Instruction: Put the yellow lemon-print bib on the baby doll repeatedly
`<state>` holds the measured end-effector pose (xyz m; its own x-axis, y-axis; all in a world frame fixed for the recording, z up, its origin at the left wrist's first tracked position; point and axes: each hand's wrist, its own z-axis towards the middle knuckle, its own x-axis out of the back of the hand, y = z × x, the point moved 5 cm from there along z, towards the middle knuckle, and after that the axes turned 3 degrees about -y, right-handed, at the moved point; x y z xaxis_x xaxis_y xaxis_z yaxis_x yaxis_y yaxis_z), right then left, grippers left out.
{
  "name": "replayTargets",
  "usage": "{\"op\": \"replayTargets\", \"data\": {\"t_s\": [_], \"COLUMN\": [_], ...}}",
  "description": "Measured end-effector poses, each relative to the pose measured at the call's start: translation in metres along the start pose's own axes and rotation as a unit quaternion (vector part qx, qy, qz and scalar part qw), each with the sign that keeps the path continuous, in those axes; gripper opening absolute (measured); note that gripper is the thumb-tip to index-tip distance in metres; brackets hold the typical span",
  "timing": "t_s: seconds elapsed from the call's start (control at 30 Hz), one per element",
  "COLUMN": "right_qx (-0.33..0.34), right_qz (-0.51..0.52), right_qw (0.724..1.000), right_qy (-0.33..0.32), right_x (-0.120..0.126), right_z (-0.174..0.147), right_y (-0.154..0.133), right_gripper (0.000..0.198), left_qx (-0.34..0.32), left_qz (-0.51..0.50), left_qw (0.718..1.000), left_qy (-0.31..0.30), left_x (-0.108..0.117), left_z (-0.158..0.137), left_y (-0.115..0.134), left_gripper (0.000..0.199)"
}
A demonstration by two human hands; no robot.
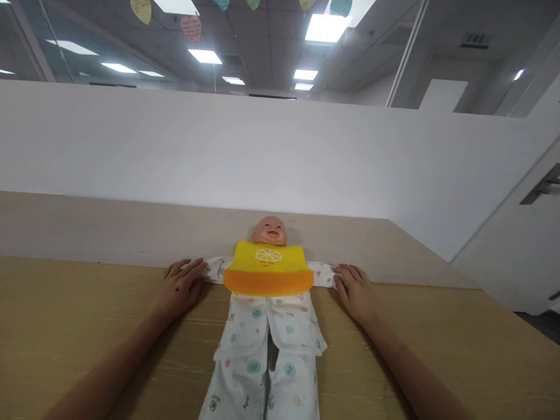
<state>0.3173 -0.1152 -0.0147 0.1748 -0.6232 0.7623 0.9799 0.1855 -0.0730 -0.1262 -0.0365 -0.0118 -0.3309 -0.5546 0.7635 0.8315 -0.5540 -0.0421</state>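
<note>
A baby doll lies on its back, its head toward the wall. It wears a white printed shirt and matching trousers; the trouser ends run out of view. Over its chest lies a yellow bib with a citrus-slice print and an orange catch pocket. Both sleeves stretch out sideways. My left hand rests at the end of the left-side sleeve, fingers extended and touching the cuff. At the opposite sleeve, my right hand lies with fingers extended against the cuff, thumb apart.
The doll lies across a brown surface and a paler grey-beige strip behind it. A white wall with glass panels above closes off the back. A door with a metal handle stands at the right.
</note>
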Motion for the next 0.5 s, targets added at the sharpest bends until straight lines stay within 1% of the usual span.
{"op": "replayTargets", "data": {"t_s": [0.17,0.3,0.37,0.43,0.5], "right_qx": [-0.008,-0.025,-0.025,-0.012,0.005], "right_qz": [-0.036,-0.037,-0.026,-0.007,0.034], "right_qw": [0.999,0.997,0.998,0.999,0.999], "right_qy": [0.024,0.059,0.057,0.034,0.001], "right_x": [0.004,0.013,0.020,0.030,0.043], "right_z": [0.000,-0.003,-0.008,-0.018,-0.033], "right_y": [-0.004,-0.017,-0.031,-0.051,-0.073], "right_gripper": [0.033,0.032,0.030,0.029,0.029], "left_qx": [-0.005,-0.018,-0.032,-0.039,-0.020], "left_qz": [-0.007,-0.032,-0.028,-0.027,-0.049], "left_qw": [0.999,0.997,0.997,0.998,0.998], "left_qy": [0.038,0.067,0.064,0.050,0.035], "left_x": [0.007,0.018,0.024,0.029,0.038], "left_z": [-0.001,-0.005,-0.009,-0.016,-0.027], "left_y": [0.010,0.033,0.048,0.062,0.075], "left_gripper": [0.042,0.044,0.046,0.050,0.052]}}
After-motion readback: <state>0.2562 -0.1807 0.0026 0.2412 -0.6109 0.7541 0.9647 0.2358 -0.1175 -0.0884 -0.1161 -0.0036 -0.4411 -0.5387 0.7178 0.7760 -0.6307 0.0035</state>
